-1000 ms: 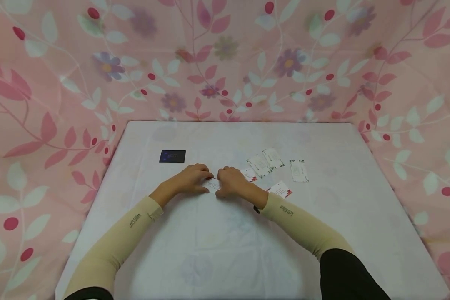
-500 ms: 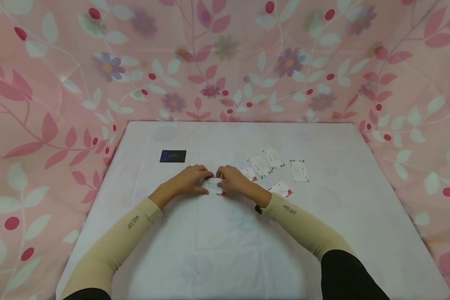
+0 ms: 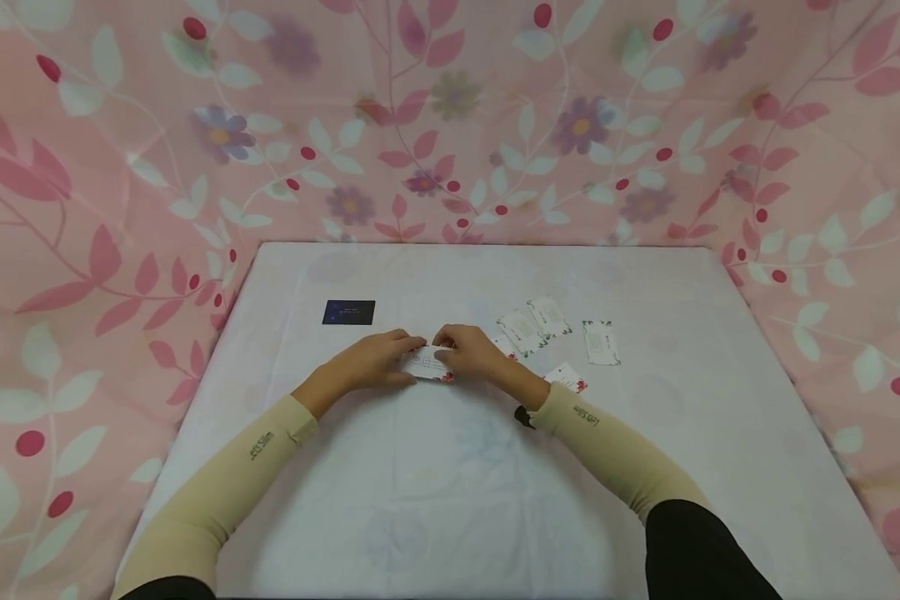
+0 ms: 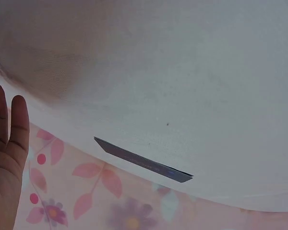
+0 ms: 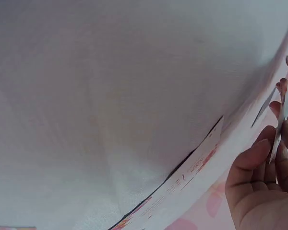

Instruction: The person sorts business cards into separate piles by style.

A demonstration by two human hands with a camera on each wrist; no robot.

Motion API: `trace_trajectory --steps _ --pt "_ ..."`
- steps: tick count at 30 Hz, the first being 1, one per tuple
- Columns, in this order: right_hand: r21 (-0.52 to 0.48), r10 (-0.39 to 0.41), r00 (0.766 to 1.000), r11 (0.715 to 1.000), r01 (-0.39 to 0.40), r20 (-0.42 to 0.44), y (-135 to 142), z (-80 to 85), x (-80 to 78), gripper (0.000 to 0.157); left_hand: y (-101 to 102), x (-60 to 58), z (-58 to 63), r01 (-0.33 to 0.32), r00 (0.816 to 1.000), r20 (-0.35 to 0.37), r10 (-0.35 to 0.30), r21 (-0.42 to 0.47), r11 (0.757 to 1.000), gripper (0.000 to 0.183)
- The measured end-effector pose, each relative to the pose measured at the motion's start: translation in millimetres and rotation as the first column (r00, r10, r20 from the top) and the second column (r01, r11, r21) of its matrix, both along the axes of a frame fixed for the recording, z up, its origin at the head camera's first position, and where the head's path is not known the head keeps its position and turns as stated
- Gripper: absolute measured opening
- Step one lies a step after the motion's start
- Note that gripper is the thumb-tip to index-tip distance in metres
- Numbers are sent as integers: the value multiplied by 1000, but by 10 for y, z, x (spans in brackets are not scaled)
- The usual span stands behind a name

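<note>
A white card point(image 3: 425, 364) is held between the two hands, its face bearing small dark print and a red motif at the near right corner. The left hand point(image 3: 371, 360) grips its left end; the right hand point(image 3: 471, 352) pinches its right end, covering part of it. The right wrist view shows it nearly edge-on. A red-trimmed card point(image 3: 567, 377) lies flat beside the right wrist, partly hidden. A dark card point(image 3: 348, 312) lies flat beyond the left hand.

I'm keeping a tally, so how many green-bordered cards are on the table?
3: left card and middle card close together, right card apart, all right of centre on the table. Others may be hidden.
</note>
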State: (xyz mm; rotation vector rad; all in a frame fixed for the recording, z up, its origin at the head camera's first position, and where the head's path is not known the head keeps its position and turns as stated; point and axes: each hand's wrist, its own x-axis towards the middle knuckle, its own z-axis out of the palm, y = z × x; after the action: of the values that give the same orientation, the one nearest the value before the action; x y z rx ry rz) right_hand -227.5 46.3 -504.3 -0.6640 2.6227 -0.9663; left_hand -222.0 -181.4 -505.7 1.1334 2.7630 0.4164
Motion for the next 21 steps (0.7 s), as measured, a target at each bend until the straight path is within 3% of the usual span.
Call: trace_trajectory --steps 5,10,13,21 --pt "173 154 971 977 -122 -185 -15 -11 64 52 -27 -2 5 -10 1000 -6 10 -22 1000 65" --pt "227 183 945 966 -122 -273 -15 10 102 67 -38 -24 -5 -13 1000 -15 13 -12 1000 65" --pt "212 160 945 972 -100 -285 -25 15 101 66 -52 -50 -15 -15 999 -42 14 -7 1000 63" --pt "225 99 969 973 -47 -224 -59 13 -7 61 -87 -164 -47 -44 994 -96 44 2 999 61"
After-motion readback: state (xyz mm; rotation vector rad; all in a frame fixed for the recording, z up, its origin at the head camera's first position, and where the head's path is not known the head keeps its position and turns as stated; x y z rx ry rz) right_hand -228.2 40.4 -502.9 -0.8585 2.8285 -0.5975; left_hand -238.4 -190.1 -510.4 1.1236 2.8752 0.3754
